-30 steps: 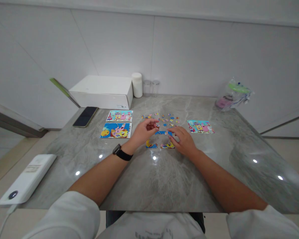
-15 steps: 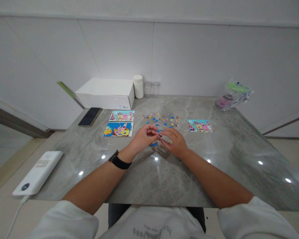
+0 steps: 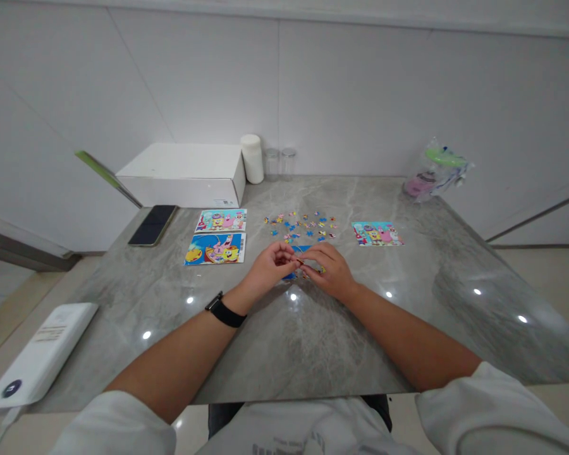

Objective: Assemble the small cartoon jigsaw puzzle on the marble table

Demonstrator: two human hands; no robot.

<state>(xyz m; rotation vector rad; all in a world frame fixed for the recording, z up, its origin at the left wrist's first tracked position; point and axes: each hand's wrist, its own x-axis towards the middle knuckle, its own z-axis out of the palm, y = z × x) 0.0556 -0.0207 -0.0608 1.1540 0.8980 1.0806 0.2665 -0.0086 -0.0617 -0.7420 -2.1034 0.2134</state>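
My left hand (image 3: 271, 266) and my right hand (image 3: 332, 272) meet at the fingertips over the grey table. Both are closed in a pinch around a small reddish puzzle piece (image 3: 300, 261), mostly covered by the fingers. Beneath them lies a mainly blue patch of puzzle (image 3: 290, 275), largely hidden by my hands. Just beyond, several loose puzzle pieces (image 3: 310, 233) in blue, yellow and pink are scattered on the tabletop.
Two cartoon picture cards, a pink-and-blue one (image 3: 221, 220) and a blue one (image 3: 215, 248), lie left; another card (image 3: 377, 234) lies right. Farther out are a phone (image 3: 152, 225), power bank (image 3: 42, 354), white box (image 3: 180, 174), white bottle (image 3: 252, 159), glass jars (image 3: 287, 163) and a bagged cup (image 3: 431, 174).
The camera view has shifted slightly, with the table things sliding left in it. My hands stay together over the puzzle, fingertips still pinched, with only small finger movements.
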